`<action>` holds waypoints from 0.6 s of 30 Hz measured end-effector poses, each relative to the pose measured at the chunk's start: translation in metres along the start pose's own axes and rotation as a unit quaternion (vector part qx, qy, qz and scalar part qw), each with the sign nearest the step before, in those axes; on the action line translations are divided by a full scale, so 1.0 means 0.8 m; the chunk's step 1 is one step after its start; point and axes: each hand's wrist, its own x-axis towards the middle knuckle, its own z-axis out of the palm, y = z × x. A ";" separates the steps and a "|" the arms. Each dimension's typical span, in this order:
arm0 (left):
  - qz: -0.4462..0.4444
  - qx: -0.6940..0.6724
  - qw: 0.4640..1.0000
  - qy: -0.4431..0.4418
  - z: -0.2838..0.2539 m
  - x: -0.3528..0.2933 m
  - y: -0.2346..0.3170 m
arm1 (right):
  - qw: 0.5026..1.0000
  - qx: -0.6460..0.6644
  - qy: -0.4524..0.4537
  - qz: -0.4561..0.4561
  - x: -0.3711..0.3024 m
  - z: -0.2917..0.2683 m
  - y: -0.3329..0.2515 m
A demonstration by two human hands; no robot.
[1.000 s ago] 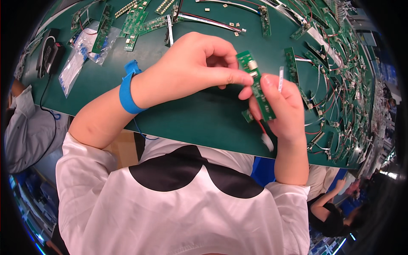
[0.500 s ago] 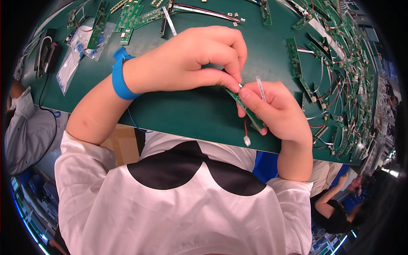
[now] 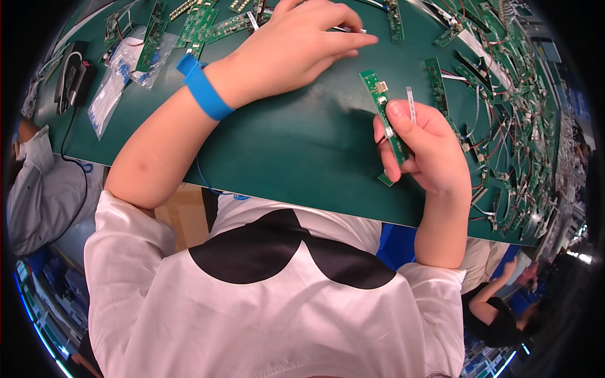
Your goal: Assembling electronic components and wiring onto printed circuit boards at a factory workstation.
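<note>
A narrow green circuit board (image 3: pixel 372 84) with small white connectors stands tilted in my right hand (image 3: pixel 432 138), thumb on its face and fingers behind it. A short white flat ribbon cable (image 3: pixel 411 103) sticks up beside the thumb. Another green board end (image 3: pixel 386 179) shows below those fingers. My left hand (image 3: pixel 296 47) reaches over the far middle of the table, fingers stretched out and apart, with nothing visible in them. It covers most of the cables lying there. A blue strap (image 3: pixel 207 91) circles my left wrist.
Many green boards with wires (image 3: pixel 498 120) are heaped along the right side of the green table (image 3: pixel 283 157). More boards (image 3: pixel 195 25) lie at the far left, near a plastic bag of white strips (image 3: pixel 116 91) and a black power adapter (image 3: pixel 72 79). Other people sit at both sides.
My left hand has let go of the board and moved away toward the cables at the far middle. My right hand has turned the board more upright.
</note>
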 end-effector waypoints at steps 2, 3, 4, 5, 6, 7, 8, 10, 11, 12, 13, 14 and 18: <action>-0.074 -0.175 0.980 -0.050 -0.020 0.010 0.017 | 1.000 0.008 -0.019 -0.020 0.000 -0.006 0.004; -0.148 -0.340 0.923 -0.102 -0.031 0.012 0.027 | 0.998 0.015 -0.043 -0.040 0.001 -0.008 0.006; -0.154 -0.415 0.887 -0.131 -0.038 0.007 0.035 | 0.998 0.015 -0.042 -0.040 0.000 -0.007 0.006; -0.148 -0.421 0.882 -0.153 -0.044 0.006 0.041 | 0.997 -0.003 -0.077 -0.029 0.000 -0.006 0.005; -0.136 -0.415 0.883 -0.171 -0.045 0.006 0.044 | 0.993 -0.020 -0.111 -0.017 0.000 -0.005 0.005; -0.123 -0.410 0.884 -0.187 -0.045 0.005 0.044 | 0.994 -0.020 -0.110 -0.015 0.001 -0.006 0.004; -0.124 -0.411 0.884 -0.187 -0.044 0.006 0.044 | 0.992 -0.014 -0.126 -0.002 0.001 -0.007 0.004; -0.104 -0.430 0.878 -0.185 -0.041 0.007 0.044 | 0.990 -0.007 -0.143 0.012 0.002 -0.009 0.004; -0.105 -0.431 0.877 -0.185 -0.041 0.007 0.045 | 0.988 -0.016 -0.155 0.021 0.003 -0.010 0.005; -0.104 -0.434 0.874 -0.191 -0.041 0.006 0.048 | 0.985 -0.026 -0.167 0.029 0.003 -0.010 0.005; -0.102 -0.437 0.872 -0.198 -0.041 0.005 0.051 | 0.985 -0.025 -0.166 0.030 0.004 -0.011 0.005; -0.102 -0.438 0.871 -0.198 -0.040 0.004 0.052 | 0.984 -0.037 -0.172 0.039 0.005 -0.011 0.004; -0.099 -0.424 0.876 -0.209 -0.044 0.005 0.056 | 0.981 -0.038 -0.184 0.052 0.004 -0.012 0.003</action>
